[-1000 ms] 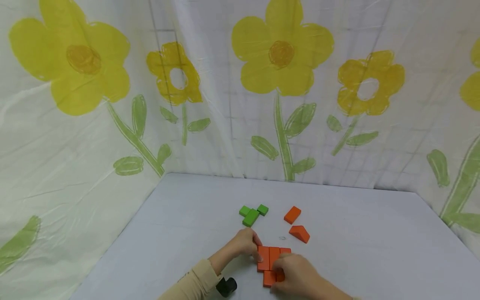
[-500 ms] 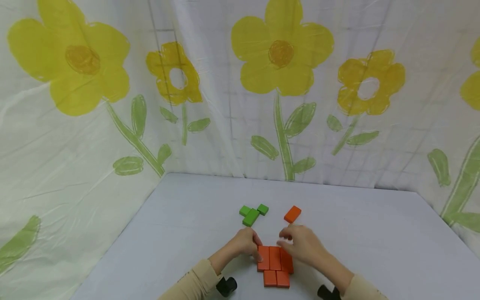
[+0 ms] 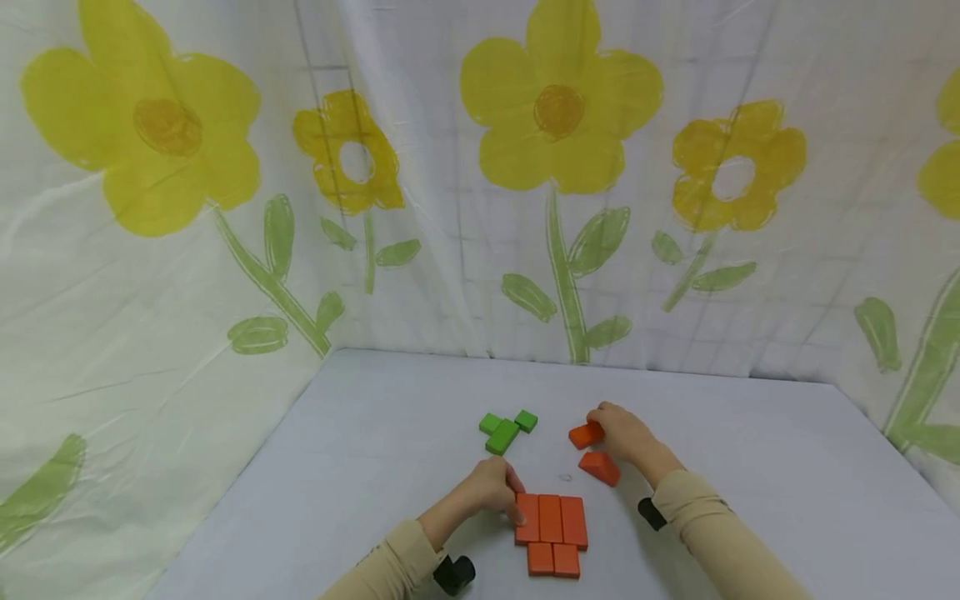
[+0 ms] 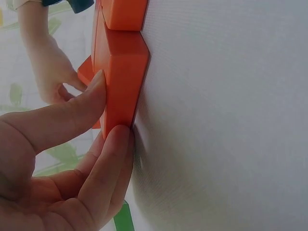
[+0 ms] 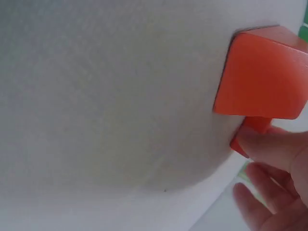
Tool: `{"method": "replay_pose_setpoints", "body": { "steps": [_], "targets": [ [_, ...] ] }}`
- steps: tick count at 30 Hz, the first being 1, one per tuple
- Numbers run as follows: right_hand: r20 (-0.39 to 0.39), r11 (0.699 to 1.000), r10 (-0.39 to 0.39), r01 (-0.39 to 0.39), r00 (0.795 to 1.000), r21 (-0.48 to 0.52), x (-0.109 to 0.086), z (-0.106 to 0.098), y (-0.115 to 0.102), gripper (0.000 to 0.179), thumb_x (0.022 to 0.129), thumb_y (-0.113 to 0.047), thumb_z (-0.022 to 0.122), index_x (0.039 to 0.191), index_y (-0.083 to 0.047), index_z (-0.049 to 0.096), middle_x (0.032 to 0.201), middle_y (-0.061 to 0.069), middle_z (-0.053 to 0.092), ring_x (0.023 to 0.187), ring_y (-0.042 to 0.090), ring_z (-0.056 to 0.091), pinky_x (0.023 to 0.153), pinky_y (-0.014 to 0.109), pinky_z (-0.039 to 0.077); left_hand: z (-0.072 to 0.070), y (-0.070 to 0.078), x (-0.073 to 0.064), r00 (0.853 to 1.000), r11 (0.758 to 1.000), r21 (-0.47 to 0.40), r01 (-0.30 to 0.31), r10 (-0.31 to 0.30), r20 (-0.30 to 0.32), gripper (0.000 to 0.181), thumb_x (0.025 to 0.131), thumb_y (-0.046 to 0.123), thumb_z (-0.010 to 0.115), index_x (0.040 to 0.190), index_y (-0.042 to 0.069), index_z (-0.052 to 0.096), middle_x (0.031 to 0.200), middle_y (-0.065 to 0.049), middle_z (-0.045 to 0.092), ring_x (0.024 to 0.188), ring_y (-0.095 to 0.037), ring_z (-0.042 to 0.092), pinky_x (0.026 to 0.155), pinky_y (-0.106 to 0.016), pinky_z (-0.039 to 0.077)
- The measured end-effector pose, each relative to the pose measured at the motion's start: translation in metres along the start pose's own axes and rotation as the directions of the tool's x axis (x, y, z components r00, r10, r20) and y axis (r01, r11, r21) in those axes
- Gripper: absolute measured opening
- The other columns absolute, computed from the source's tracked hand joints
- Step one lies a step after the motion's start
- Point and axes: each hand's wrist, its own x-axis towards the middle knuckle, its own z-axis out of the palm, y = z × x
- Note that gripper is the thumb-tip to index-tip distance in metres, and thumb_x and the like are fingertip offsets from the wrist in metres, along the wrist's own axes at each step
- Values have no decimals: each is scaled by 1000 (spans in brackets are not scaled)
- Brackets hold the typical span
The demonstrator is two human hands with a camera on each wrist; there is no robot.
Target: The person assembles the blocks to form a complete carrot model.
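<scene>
Five-piece wording aside, several orange blocks lie flat and packed together in the head view, three longer ones behind two short ones. My left hand [image 3: 491,487] pinches the left long orange block [image 3: 528,518] of that group; in the left wrist view its thumb lies on the upper face and its fingers on the end. Farther back, my right hand [image 3: 626,433] holds a loose orange rectangular block [image 3: 582,436], thumb against its near side in the right wrist view. Just in front of that hand lies an orange wedge-like block [image 3: 599,468] with sloped sides.
Left of the right hand, at the back, are three green blocks [image 3: 502,436], two small and one longer. Everything lies on a white table [image 3: 390,417]. Behind hangs a white curtain [image 3: 450,250] with yellow flowers. Dark wrist devices sit under both sleeves.
My right hand has left the packed orange blocks, passed over the wedge-like block and moved back to the loose rectangular one. The right long block now sits flush. The left hand stays put.
</scene>
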Motion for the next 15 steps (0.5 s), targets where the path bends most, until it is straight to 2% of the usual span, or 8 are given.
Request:
{"method": "replay_pose_setpoints", "body": {
  "steps": [4, 9, 12, 15],
  "targets": [
    [-23, 999, 31, -30, 999, 31, -1, -1, 5, 23, 74, 11, 70, 96, 5, 65, 89, 12, 62, 83, 28, 59, 78, 43, 50, 0, -1, 1, 1000, 1000, 2, -6, 6, 2, 24, 65, -5, 85, 81, 1, 68, 75, -4, 60, 71, -19, 52, 63, -33, 45],
    [-79, 994, 60, -52, 995, 99, -9, -11, 4, 24, 72, 5, 76, 95, 6, 68, 87, 12, 65, 80, 27, 59, 73, 41, 50, -1, 0, -1, 1000, 1000, 9, -16, 16, 5, 24, 64, -5, 85, 81, 0, 69, 75, -4, 61, 71, -18, 52, 63, -32, 45],
    [-135, 988, 65, -45, 989, 150, -18, -19, -4, 28, 72, -1, 81, 97, 4, 70, 89, 10, 67, 79, 27, 61, 71, 41, 51, -2, 1, -1, 1000, 1000, 9, -16, 16, 7, 24, 65, -5, 85, 81, 0, 69, 75, -4, 61, 71, -18, 52, 63, -32, 45],
    [-158, 983, 44, -15, 987, 181, -31, -27, -21, 29, 72, -5, 83, 97, 2, 71, 88, 7, 68, 78, 25, 62, 70, 37, 51, -1, 2, -1, 1000, 1000, 8, -9, 9, 8, 24, 65, -5, 85, 82, -1, 69, 75, -4, 61, 71, -19, 52, 62, -32, 44]
  ]
}}
